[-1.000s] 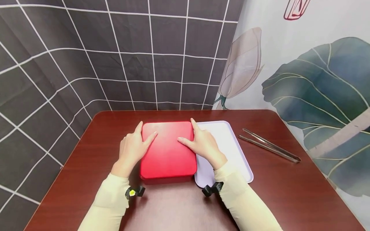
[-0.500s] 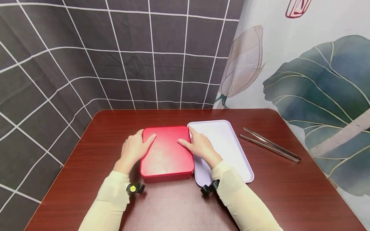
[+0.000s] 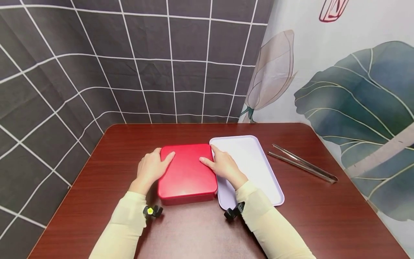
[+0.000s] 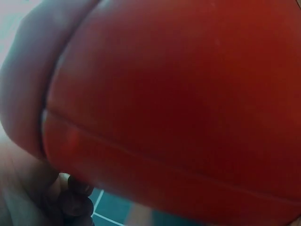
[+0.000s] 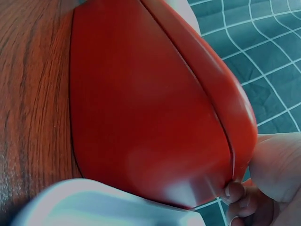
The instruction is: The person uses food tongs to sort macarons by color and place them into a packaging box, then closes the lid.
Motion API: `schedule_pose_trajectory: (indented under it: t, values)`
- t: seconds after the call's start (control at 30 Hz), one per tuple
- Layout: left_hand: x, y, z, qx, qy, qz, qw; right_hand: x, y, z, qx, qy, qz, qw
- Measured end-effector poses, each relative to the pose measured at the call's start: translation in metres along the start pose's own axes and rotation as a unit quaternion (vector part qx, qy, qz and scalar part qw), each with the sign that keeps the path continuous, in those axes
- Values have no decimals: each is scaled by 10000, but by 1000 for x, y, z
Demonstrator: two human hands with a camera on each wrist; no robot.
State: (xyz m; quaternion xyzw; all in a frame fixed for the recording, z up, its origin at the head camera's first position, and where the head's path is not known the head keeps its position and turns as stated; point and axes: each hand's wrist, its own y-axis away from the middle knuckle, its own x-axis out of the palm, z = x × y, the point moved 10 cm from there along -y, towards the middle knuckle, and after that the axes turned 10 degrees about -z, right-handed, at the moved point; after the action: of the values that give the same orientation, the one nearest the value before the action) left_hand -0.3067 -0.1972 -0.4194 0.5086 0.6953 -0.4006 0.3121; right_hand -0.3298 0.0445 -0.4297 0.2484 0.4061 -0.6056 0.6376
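A square red box [image 3: 188, 172] with a lid sits on the table, its right side close beside a pale lilac tray [image 3: 250, 165]. My left hand [image 3: 150, 167] holds the box's left side, thumb lying on the lid. On the opposite side my right hand [image 3: 224, 165] grips the box in the same way, thumb on top, and overlaps the tray's left part in the head view. The lid's seam runs along the box wall [image 5: 146, 108] in the right wrist view, where the fingertips [image 5: 233, 192] curl at that seam. Whatever the box contains is hidden.
Metal tongs [image 3: 302, 163] lie on the dark red wooden table [image 3: 323, 216], right of the tray. A dark grid-patterned cloth [image 3: 187, 72] hangs behind the table and along the left, and a white leaf-print curtain [image 3: 355, 108] hangs at the right.
The red box has come down and slightly towards me in both hands, baring the tray's far left corner. Over the last half second it has barely moved. Tray and tongs stay put.
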Motion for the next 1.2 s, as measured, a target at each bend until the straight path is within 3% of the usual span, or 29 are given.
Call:
schedule_pose_trajectory:
  t: [0.33, 0.6, 0.8, 1.2]
  values:
    - [8, -1, 3, 78, -26, 8, 10000, 7, -1, -2, 124, -218, 107, 9996]
    - [18, 0, -6, 266, 248, 187, 9992, 15, -16, 0, 101, 300, 387, 9987]
    - [27, 2, -16, 620, 501, 521, 9955, 29, -31, 12, -250, 649, 846, 9940]
    - [38, 1, -16, 671, 338, 968, 9925, 35, -35, 15, -370, 824, 982, 9911]
